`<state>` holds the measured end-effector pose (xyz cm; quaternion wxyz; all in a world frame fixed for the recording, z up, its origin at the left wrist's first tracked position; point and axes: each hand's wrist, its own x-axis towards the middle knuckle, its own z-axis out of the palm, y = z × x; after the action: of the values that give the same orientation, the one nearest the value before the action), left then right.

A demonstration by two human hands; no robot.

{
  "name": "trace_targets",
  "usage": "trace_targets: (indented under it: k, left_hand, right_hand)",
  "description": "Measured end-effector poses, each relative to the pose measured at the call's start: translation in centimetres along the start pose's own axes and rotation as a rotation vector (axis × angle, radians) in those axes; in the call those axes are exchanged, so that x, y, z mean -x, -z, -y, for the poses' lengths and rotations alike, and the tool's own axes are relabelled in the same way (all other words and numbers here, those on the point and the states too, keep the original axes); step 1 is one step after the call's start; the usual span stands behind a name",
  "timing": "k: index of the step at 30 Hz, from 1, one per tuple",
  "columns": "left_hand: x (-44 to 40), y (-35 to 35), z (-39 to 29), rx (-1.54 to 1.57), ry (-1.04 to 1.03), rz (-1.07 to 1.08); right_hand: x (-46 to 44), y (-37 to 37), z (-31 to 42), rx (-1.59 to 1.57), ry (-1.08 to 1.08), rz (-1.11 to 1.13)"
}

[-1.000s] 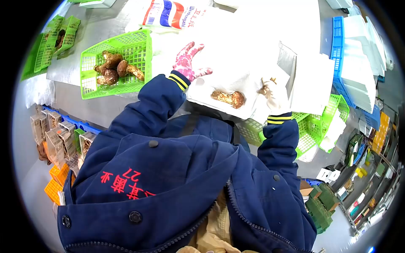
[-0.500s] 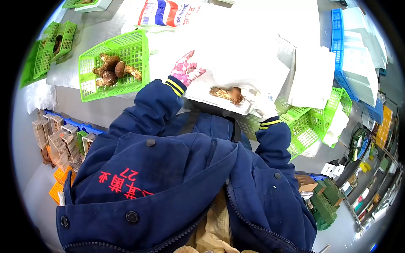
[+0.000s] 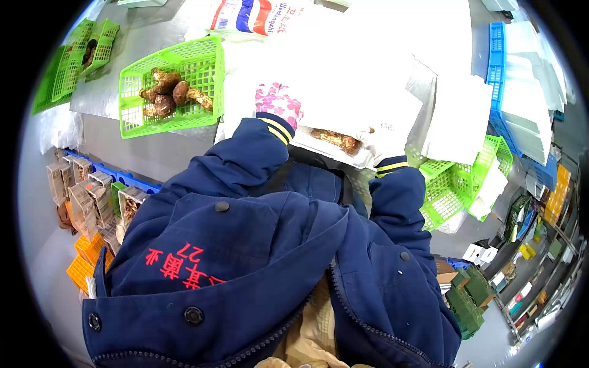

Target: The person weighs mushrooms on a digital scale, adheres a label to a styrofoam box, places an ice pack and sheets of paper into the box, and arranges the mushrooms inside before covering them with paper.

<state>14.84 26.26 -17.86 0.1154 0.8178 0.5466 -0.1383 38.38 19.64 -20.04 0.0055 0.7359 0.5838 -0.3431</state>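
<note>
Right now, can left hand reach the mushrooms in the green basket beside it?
Likely yes: left hand is near the basket, which is open on top; nothing seems to cover the mushrooms.

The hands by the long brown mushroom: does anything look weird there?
Yes, they don't match. The left hand wears a pink-and-white flowered glove, while the right hand looks plain white. I see no damage on the long brown mushroom between them.
</note>
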Motion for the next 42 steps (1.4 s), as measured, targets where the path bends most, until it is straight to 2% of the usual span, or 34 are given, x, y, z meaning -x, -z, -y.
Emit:
trace_targets:
  k: [3,4,8,9,11,12,13,15,17,19,20,22,23,25,28,29,31,32,33,34,35,36,37,38,39,40,42]
  left_hand:
    - [0.3,-0.7,-0.1,-0.061,-0.016,-0.070]
    - [0.2,-1.0,-0.2,-0.080,-0.022,-0.098]
    - [-0.1,-1.7,-0.3,-0.148,-0.070,-0.324]
    - [-0.3,-2.0,-0.4,-0.108,-0.093,-0.385]
    - [-0.9,-2.1,-0.8,0.086,-0.189,-0.500]
    - [-1.3,-2.1,-1.4,0.208,-0.257,-0.525]
    - [-1.5,-2.0,-2.1,0.455,-0.383,-0.572]
    - [-1.8,-1.7,-4.4,0.220,-0.756,-0.114]
    - [-1.9,-5.6,-4.6,0.209,-0.794,-0.166]
    - [-1.8,-5.4,-3.8,0.166,-0.774,-0.085]
    - [-2.0,-5.5,-3.4,0.142,-0.771,-0.076]
    - [-2.0,-5.3,-3.0,0.130,-0.765,-0.100]
    - [-2.1,-5.2,-3.0,0.133,-0.759,-0.054]
    - [-2.1,-4.6,-2.7,0.174,-0.802,-0.127]
    - [-2.0,-4.2,-2.5,0.185,-0.818,-0.118]
    - [-1.2,-4.0,-2.1,0.142,-0.802,-0.116]
    - [-0.3,-3.2,-0.2,0.129,-0.696,-0.183]
    - [0.2,-4.7,1.1,0.170,-0.693,-0.462]
    - [0.6,-5.2,2.2,0.166,-0.672,-0.467]
    - [0.9,-5.3,3.2,0.174,-0.591,-0.253]
    - [1.2,-5.1,4.4,0.187,-0.506,-0.040]
    - [1.1,-5.1,5.9,0.034,-0.495,0.061]
    - [3.4,-1.8,8.6,0.128,-0.579,-0.173]
    - [2.7,-5.9,9.8,0.411,-0.596,-0.348]
    - [3.5,-7.2,12.2,-0.043,-0.680,-0.081]
    - [7.2,-4.2,14.8,0.008,-0.649,-0.064]
    - [13.7,-0.8,18.4,0.088,-0.642,-0.111]
  right_hand:
    - [-0.2,0.3,0.3,0.142,-0.014,-0.002]
    - [-1.0,0.1,-0.1,0.122,-0.073,0.123]
    - [-0.7,0.5,-0.1,0.194,-0.191,0.086]
    - [-0.9,0.0,-0.8,0.195,-0.195,0.082]
    - [-0.9,-0.5,-1.3,0.250,-0.144,-0.109]
    - [-0.7,0.4,-0.9,0.274,-0.005,-0.031]
    - [-0.6,0.2,-1.4,0.275,-0.004,-0.029]
    - [-0.6,-0.6,-2.3,0.141,0.072,-0.080]
    - [1.1,2.2,0.8,0.152,-0.079,0.150]
    - [3.9,1.4,1.1,0.334,0.223,-0.326]
    - [4.0,1.4,1.6,0.334,0.225,-0.324]
    - [4.4,2.7,3.3,0.498,0.449,-0.400]
    - [4.0,3.5,4.7,0.499,0.451,-0.398]
    - [0.9,5.1,8.0,-0.462,0.199,0.170]
    - [-5.1,0.2,2.9,0.041,0.186,-0.317]
    - [-2.3,2.0,5.4,-0.242,0.077,-0.241]
    - [-0.4,-1.7,6.3,-0.904,0.072,-0.002]
    - [0.1,-2.9,6.2,-0.553,0.196,0.019]
    - [0.7,-4.1,6.2,-0.146,0.325,-0.013]
    - [1.3,-5.1,6.3,0.189,0.447,-0.082]
    - [1.8,-6.6,7.5,0.083,0.421,-0.122]
    - [2.2,-6.9,10.2,0.084,0.414,-0.096]
    - [2.9,-6.9,13.2,0.087,0.406,-0.071]
    - [4.5,-7.0,15.7,0.043,0.423,-0.117]
    - [5.6,-7.6,18.5,0.033,0.455,-0.059]
    - [7.3,-9.8,20.3,0.010,0.423,-0.098]
    - [10.6,-11.3,24.7,0.119,0.599,-0.223]
